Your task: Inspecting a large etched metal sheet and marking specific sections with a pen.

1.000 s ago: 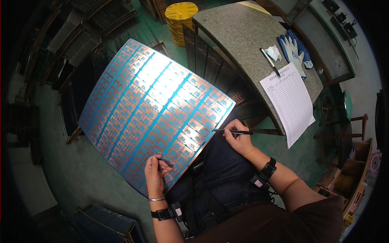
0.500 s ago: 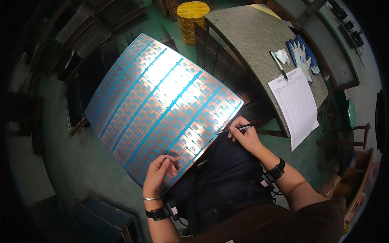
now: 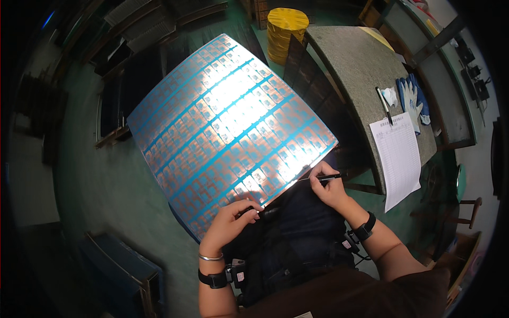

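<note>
Just beyond the person's lap (image 3: 297, 233): copper-and-blue panel (image 3: 193, 164); probably stiff, fairly light, scratch-prone, best held by its edges. Left hand (image 3: 232, 223) curled at near edge, grip unclear; right hand (image 3: 330, 190) pinches slim black tool (image 3: 336, 176). Far right: speckled table (image 3: 347, 66).

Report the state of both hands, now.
Left hand: curled at the near edge of the copper-and-blue panel; grip cannot be told.
Right hand: closed, holding a thin black pen-like tool.

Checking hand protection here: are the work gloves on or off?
Off: the gloves lie on the table; left hand and right hand are bare.
</note>
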